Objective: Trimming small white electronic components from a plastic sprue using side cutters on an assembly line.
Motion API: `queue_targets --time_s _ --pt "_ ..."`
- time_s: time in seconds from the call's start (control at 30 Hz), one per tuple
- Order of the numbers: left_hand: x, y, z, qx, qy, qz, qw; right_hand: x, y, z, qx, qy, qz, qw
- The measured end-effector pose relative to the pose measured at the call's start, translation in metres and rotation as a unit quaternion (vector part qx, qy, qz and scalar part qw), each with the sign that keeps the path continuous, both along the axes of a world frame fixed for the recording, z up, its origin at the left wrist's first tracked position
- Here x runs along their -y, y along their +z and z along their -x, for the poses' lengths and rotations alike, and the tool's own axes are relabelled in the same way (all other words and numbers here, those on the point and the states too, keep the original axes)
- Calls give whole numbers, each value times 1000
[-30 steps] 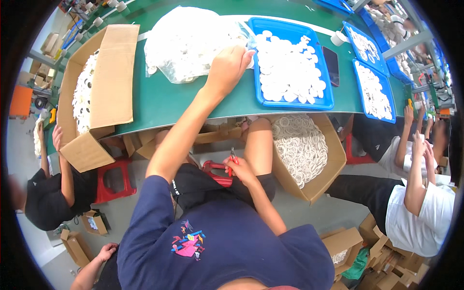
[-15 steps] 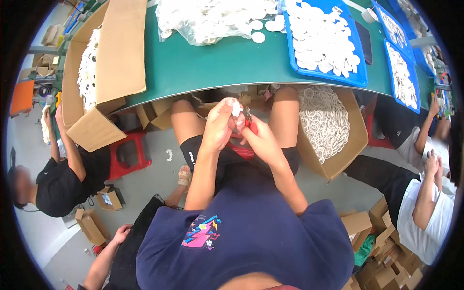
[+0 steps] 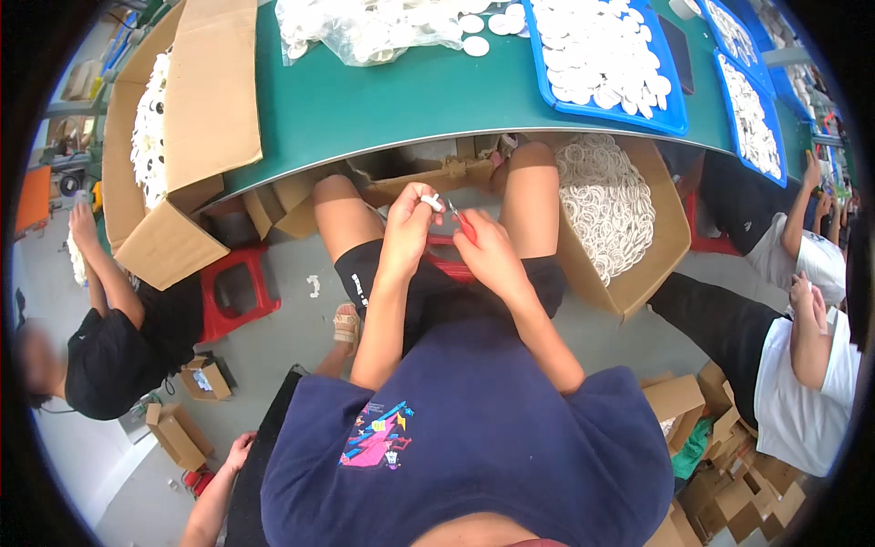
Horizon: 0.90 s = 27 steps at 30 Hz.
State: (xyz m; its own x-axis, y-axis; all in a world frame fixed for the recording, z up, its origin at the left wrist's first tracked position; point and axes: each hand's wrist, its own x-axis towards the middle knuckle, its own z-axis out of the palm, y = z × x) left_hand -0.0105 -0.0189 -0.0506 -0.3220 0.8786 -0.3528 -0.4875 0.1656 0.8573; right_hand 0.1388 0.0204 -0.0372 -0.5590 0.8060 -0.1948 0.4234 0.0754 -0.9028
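- The left hand (image 3: 410, 223) is raised over the lap, just below the edge of the green surface (image 3: 365, 100); its fingers pinch a small white piece (image 3: 432, 202) at the tips
- The white piece is tiny, pale and roundish — too small to make out more
- The right hand (image 3: 483, 251) sits just beside the left one, fingers curled around a small red-handled tool (image 3: 458, 217) whose thin tip points at the white piece
- Up on the green surface lie a blue tray (image 3: 670, 109) filled with flat white discs and a clear plastic bag (image 3: 365, 32) with more of them
- A cardboard box (image 3: 638, 264) of white rings stands on the floor by the right knee — a red stool (image 3: 232, 292) stands on the other side
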Motion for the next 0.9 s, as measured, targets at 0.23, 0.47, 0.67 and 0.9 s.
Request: queue_targets --time_s 0.23,0.47,0.67,0.9 --pt "4 2 2 51 -38 -36 997 0 6 2 23 12 -28 999" --pt "6 0 2 74 -64 -29 995 -5 6 1 -9 30 -26 999" --pt "4 -2 12 50 -60 -5 997 -6 -13 16 35 40 -12 999" --pt "-73 -147 73 -2 -79 165 983 -80 -174 78 20 96 301 948"
